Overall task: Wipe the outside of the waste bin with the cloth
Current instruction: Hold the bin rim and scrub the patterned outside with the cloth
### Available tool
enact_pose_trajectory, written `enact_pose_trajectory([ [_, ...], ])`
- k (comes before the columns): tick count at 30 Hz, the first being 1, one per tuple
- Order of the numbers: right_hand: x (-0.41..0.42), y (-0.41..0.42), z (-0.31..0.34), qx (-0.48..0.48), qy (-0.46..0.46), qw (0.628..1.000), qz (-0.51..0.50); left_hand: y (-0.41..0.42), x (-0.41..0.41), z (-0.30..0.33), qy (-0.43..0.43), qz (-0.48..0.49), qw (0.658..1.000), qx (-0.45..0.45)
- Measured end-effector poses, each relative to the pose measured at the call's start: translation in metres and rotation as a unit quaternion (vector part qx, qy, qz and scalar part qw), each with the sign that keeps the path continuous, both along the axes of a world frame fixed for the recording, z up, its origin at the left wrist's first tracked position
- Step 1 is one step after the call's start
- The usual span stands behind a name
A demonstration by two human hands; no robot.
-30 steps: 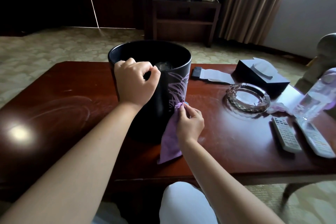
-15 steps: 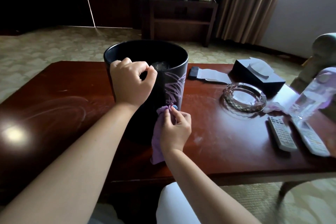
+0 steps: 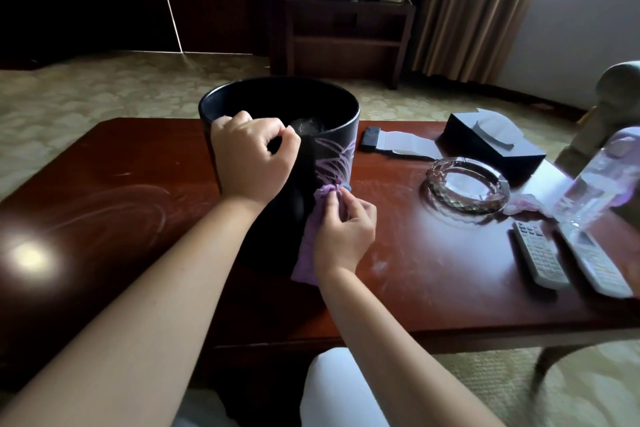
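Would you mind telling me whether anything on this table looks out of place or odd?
Yes: the waste bin stands on the wooden table rather than the floor, and pale smears streak the tabletop near the glass ashtray. Nothing looks spilled or broken.

The right hand, pinching the purple cloth against the waste bin, now sits further left along the bin's side than a second ago, below the leaf pattern. The cloth hangs more bunched against the wall.
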State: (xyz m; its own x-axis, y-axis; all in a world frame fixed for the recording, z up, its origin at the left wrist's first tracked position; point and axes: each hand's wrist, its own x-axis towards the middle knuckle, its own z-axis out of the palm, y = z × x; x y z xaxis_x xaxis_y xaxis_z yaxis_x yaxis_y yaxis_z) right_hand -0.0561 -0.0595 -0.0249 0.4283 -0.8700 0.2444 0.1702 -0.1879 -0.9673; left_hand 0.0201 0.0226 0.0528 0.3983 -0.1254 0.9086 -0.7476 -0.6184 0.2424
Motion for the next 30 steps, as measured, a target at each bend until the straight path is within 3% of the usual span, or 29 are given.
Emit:
enact_pose_trajectory([
  [2,-0.004,0.004,-0.001,-0.036,-0.007,0.999,0.014,-0.001,0.0,-0.001,-0.005,0.002,1.0,-0.002],
  [6,0.003,-0.006,-0.002,0.041,0.015,0.999,0.004,0.002,0.001,0.001,0.006,0.0,1.0,0.001],
  [10,-0.007,0.007,-0.004,-0.043,0.01,0.998,0.036,0.0,0.0,0.0,-0.006,0.004,1.0,0.003],
  [15,0.005,-0.016,0.004,0.069,0.026,0.997,0.017,0.002,0.0,0.0,0.007,-0.001,1.0,0.002],
  [19,0.003,-0.014,0.003,0.026,0.021,0.999,0.037,0.0,0.0,-0.001,0.0,0.0,1.0,0.001],
  [23,0.013,-0.033,0.005,0.068,0.075,0.994,0.047,0.001,0.0,0.0,0.006,-0.001,1.0,-0.002],
  [28,-0.003,-0.013,0.008,-0.03,0.023,0.997,0.066,-0.001,0.001,-0.002,-0.01,0.011,1.0,0.0],
  [30,-0.001,-0.011,0.012,-0.017,0.02,0.998,0.06,0.001,0.001,-0.001,-0.003,0.006,1.0,0.002],
])
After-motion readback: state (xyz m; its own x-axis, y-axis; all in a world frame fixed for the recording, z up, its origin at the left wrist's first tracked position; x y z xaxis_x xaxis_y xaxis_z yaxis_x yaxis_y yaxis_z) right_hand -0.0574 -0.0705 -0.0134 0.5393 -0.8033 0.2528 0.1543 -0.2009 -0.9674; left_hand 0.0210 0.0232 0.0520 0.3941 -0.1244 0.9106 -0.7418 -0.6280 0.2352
